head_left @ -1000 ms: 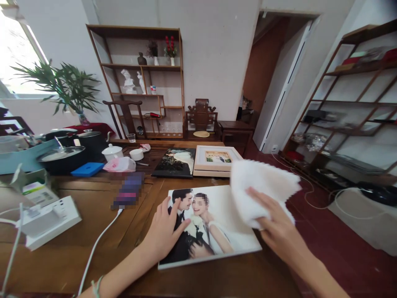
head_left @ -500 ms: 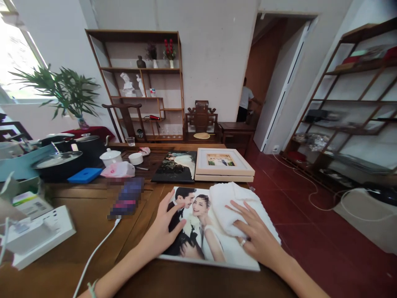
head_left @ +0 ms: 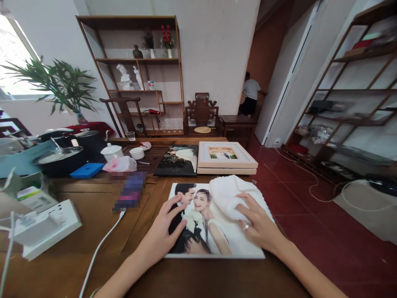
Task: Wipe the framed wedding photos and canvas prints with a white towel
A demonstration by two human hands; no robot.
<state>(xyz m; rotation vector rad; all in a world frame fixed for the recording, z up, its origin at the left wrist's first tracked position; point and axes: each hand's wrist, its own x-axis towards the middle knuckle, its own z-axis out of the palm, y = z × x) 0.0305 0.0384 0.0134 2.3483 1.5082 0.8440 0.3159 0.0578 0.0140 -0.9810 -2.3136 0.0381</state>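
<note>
A large glossy photo print [head_left: 217, 242] of a couple lies flat near the front edge of the wooden table [head_left: 77, 248]. My left hand [head_left: 163, 234] rests on its left part, fingers spread and flat. My right hand [head_left: 259, 225] presses a white cloth [head_left: 228, 196] onto the print's upper right, fingers spread over the cloth, a ring on one finger.
Behind the print lie a dark photo panel [head_left: 178, 159] and a stack of pale framed pictures [head_left: 225, 157]. To the left are a phone [head_left: 128, 192] on a white cable [head_left: 99, 248], white boxes [head_left: 46, 225], pots [head_left: 60, 159] and cups. A person [head_left: 249, 93] stands in the far doorway.
My right hand brought the cloth down from the air onto the print and now rubs it a little higher up. The left hand stayed on the print.
</note>
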